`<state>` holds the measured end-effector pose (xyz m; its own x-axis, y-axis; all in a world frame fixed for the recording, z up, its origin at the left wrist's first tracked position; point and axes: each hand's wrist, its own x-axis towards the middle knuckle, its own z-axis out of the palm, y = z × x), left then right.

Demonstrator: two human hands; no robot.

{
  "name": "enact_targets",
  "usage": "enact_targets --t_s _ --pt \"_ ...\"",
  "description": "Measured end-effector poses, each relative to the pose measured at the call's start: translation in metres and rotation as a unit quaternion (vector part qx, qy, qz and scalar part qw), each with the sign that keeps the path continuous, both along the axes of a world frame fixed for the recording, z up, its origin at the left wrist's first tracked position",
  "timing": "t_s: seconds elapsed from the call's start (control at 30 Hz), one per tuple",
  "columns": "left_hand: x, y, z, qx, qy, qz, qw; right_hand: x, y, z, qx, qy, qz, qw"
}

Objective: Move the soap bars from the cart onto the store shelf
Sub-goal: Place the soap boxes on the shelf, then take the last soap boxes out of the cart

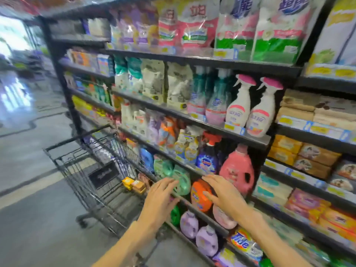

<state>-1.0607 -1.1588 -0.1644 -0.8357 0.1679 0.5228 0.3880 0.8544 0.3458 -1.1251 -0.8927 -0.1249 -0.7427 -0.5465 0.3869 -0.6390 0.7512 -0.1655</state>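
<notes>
A black wire cart stands in the aisle against the shelving. Soap bars in yellow and orange-brown wrappers lie at its near right corner. My left hand reaches forward with fingers straight, empty, just right of the soap bars. My right hand is also open and empty, hovering in front of an orange detergent jug. Stacked boxed soap bars fill the store shelf at the right. The whole view is motion-blurred.
The middle shelf unit holds detergent bottles: a pink jug, green jugs, purple bottles and white spray bottles. Refill bags line the top shelves. Grey aisle floor stretches left of the cart.
</notes>
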Motion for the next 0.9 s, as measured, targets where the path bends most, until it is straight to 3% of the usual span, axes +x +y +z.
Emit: enact_targets --t_s 0.2,0.4,0.9 --pt "0.059 -0.153 -0.013 -0.044 -0.042 0.115 0.991 0.006 -0.163 -0.006 0.023 -0.011 0.141 0.990" --pt "0.071 -0.256 -0.018 -0.075 -0.062 0.217 0.971 -0.018 -0.293 -0.013 0.051 -0.028 0.232 0.971" --pt "-0.044 -0.471 -0.020 -0.129 -0.095 0.293 0.943 -0.166 -0.559 -0.037 0.093 -0.059 0.299 0.948"
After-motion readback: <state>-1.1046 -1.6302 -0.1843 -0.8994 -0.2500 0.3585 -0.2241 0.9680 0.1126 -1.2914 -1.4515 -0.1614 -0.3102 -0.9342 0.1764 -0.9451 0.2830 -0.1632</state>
